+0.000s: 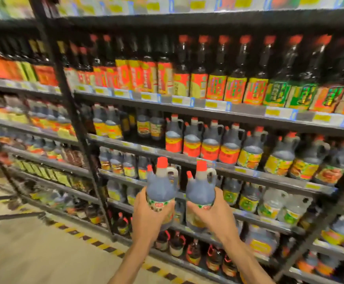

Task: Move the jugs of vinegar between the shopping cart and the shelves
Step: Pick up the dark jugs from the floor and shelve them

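Note:
I hold two dark vinegar jugs with red caps upright in front of the shelves. My left hand (150,214) grips the lower body of the left jug (161,185). My right hand (214,216) grips the lower body of the right jug (200,189). Both jugs hang in the air side by side, a little apart, level with a shelf (269,177) that carries similar jugs. At the far left edge part of the shopping cart (5,160) shows, blurred.
Black metal shelving fills the view, packed with dark bottles (234,78) above and handled jugs (210,142) in the middle rows. A black upright post (79,128) stands left of my hands. Yellow-black striped tape (97,242) lines the floor by the shelf base.

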The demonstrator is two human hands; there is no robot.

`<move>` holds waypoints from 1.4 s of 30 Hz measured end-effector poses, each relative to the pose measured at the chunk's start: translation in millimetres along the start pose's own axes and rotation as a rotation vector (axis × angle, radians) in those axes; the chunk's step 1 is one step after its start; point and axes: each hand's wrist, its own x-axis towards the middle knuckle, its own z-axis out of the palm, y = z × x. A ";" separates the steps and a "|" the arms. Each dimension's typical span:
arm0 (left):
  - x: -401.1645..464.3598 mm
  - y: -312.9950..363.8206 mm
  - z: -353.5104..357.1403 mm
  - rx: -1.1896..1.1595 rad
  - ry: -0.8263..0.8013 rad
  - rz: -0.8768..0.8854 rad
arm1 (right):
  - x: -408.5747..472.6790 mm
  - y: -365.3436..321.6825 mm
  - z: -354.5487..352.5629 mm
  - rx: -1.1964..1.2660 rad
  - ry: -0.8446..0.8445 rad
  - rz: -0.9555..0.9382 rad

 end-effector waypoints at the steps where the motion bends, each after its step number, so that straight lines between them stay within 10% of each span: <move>1: 13.7 -5.4 -20.6 0.017 0.032 0.001 | 11.0 -14.4 20.1 0.001 -0.035 -0.026; 16: 192.8 -61.2 -175.9 0.089 0.228 -0.108 | 179.8 -138.6 239.1 -0.075 -0.249 -0.033; 42: 475.9 -83.7 -61.1 -0.056 -0.301 -0.292 | 357.7 -137.2 255.2 -0.261 0.165 0.326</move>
